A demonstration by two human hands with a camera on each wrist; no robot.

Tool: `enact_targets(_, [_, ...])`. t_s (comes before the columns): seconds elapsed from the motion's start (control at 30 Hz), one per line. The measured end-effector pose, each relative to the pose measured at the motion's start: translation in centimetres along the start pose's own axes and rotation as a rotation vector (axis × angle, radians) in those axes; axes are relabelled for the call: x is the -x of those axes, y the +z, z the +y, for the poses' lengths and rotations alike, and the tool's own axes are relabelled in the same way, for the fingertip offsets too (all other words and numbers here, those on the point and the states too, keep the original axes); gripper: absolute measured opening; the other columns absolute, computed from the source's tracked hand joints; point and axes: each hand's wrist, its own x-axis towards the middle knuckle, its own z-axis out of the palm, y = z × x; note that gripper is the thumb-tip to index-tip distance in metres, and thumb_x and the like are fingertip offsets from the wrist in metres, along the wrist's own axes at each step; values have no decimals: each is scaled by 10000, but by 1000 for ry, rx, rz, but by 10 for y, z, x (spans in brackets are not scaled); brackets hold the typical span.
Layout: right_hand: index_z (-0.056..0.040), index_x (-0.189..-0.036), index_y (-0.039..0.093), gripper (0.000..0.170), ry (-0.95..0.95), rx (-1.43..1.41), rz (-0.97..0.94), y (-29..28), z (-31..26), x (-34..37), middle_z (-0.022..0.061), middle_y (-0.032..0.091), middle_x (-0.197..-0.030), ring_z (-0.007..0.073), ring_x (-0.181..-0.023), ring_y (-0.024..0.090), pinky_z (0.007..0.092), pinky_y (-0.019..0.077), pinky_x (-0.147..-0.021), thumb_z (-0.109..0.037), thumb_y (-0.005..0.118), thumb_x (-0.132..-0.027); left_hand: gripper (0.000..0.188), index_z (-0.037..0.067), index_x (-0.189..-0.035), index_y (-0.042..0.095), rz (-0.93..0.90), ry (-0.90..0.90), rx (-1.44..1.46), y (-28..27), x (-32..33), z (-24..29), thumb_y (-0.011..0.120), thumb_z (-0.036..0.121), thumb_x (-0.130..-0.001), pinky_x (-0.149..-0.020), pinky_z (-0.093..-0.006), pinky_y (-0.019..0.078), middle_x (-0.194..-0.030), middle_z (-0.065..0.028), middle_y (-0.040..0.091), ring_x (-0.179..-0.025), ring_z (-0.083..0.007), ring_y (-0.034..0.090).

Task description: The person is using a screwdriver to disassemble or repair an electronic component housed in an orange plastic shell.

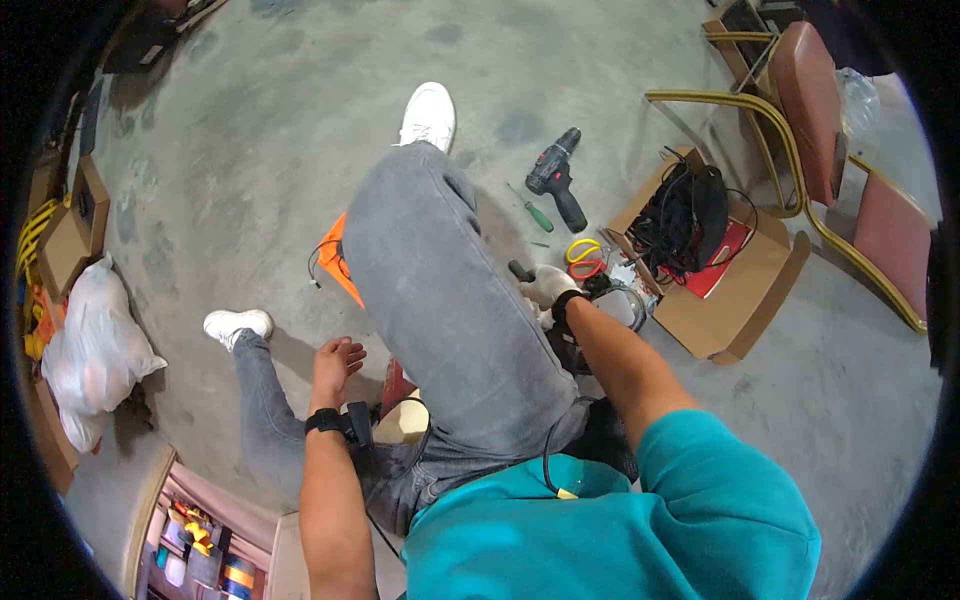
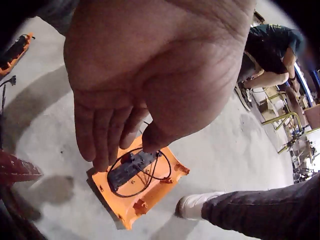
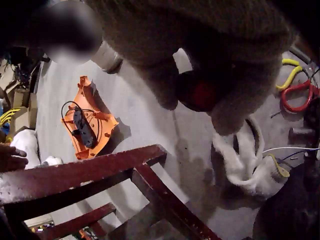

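Observation:
My right hand, in a pale knitted glove, grips a short dark handle beside the right knee. From the right wrist the gloved fingers curl round it, and its round end looks dark with a reddish middle; the rest is hidden. My bare left hand hangs beside the left thigh with relaxed fingers, holding nothing. An orange plastic panel with a black part and a looped cable lies on the floor beyond that hand. A white glove lies below the right hand.
A cordless drill, a green screwdriver and yellow-and-red looped handles lie ahead of the right hand. A cardboard box of black cables stands at right, near chairs. A dark red wooden stool frame is low down.

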Motion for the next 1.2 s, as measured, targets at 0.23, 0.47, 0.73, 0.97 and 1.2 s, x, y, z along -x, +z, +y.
enact_targets(0.23, [-37,-1058,704,345,31,144,54,18,-1,-23,199,713,-1040,341,-997,694,433,557,-849,-292,659,-830,292,-17,-1178,576,-41,42,-44,0,-24,20,545,206,-992,-853,-369,538,-1123,-175,670,-995,-264,676])
enact_targets(0.47, [-42,-1081,699,384,26,106,8,10,20,-39,205,712,-1020,353,-979,690,432,541,-848,-298,687,-794,292,-12,-1175,584,-24,23,-101,-2,-29,26,545,215,-995,-835,-364,532,-1113,-168,675,-1002,-260,673])
enact_targets(0.73, [-41,-1013,668,347,81,162,89,10,40,-48,206,713,-978,351,-968,690,437,545,-836,-324,703,-817,306,-17,-1205,586,6,-46,15,8,-29,36,523,205,-1004,-776,-315,517,-987,-83,669,-847,-161,625])
enact_targets(0.97, [-51,-1009,699,293,93,234,14,10,42,-64,215,705,-1029,369,-983,683,451,547,-838,-242,689,-787,313,-28,-1206,580,92,-91,-105,24,-13,70,526,202,-1001,-766,-306,512,-983,-69,670,-841,-146,622])
enact_targets(1.2, [-90,-1185,630,438,207,160,471,-7,14,-69,243,668,-1065,401,-1061,640,471,540,-871,-319,703,-819,304,-20,-1188,589,8,-48,-103,10,-47,46,551,184,-966,-712,-310,522,-954,-81,676,-866,-183,675])
